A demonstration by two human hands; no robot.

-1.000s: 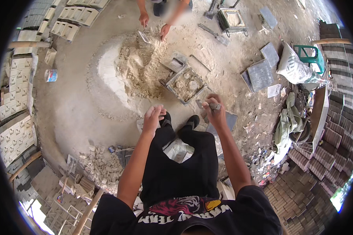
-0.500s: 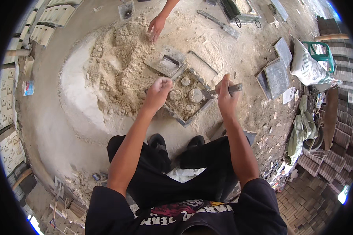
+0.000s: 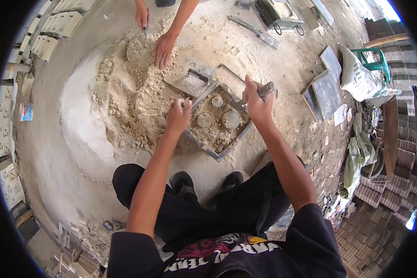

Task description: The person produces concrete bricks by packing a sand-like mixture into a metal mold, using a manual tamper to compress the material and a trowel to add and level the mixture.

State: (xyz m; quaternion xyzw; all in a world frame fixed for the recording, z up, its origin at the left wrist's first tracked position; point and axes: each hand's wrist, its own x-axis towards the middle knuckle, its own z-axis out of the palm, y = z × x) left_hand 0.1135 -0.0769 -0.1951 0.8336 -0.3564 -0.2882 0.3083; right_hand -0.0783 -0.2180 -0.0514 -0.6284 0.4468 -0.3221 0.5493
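In my right hand [image 3: 259, 104] I grip a trowel [image 3: 265, 89] by its handle. Its blade reaches over the right side of a square frame [image 3: 223, 155] on the ground. Packed sandy material fills this frame around several round discs [image 3: 230, 120]. My left hand [image 3: 177, 116] is at the frame's left corner with its fingers bent together; whatever they may hold is hidden. Just beyond the frame lies a flat plate [image 3: 175, 83] with a dark handle [image 3: 198, 75]. A thin bent rod [image 3: 231, 73] rests beside it.
Another person's hand [image 3: 164, 50] presses on a sand heap [image 3: 125, 88]; their other hand [image 3: 142, 17] holds a small tool. A long bar [image 3: 255, 31] and a metal box [image 3: 280, 21] lie beyond. Flat slabs [image 3: 328, 95], a white sack [image 3: 361, 78] and a green chair [image 3: 380, 65] stand right.
My left hand has moved slightly left and down, toward the frame's corner. My right hand has shifted left with the trowel. The other person's hand moved onto the heap, and their second hand came into view.
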